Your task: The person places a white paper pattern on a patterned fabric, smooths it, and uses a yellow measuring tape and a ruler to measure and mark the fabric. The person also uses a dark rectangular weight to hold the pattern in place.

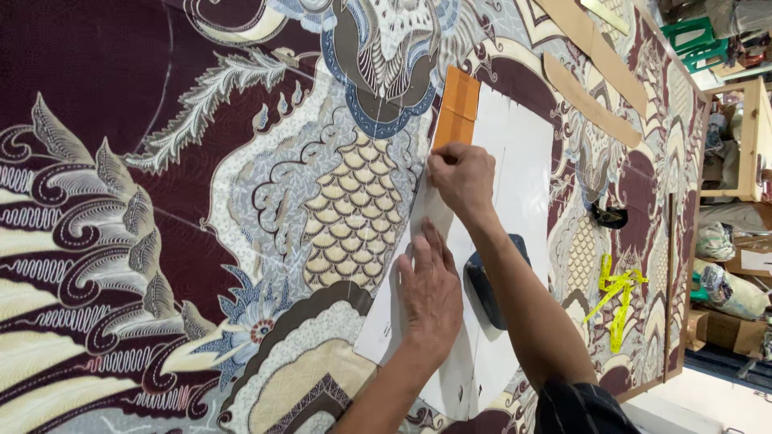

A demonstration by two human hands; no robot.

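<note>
White paper pattern [515, 161] lies on batik cloth [201, 201], orange ruler [458, 104] at its edge; left hand [430, 293] pressed flat on it, right hand [460, 178] pinched shut, contents unclear. Pattern could slip w/ less pressure

White paper pattern [515, 153] flat on patterned cloth [241, 201], possibly card

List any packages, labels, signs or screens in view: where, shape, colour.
Cardboard box: far right, below the table edge, brown, rectangular.
Wrapped bundle: right edge above the box, rounded, clear wrap over pale contents.
Small dark mark on the white paper pattern, near the left hand: too small to tell.
No screens or signs.
</note>
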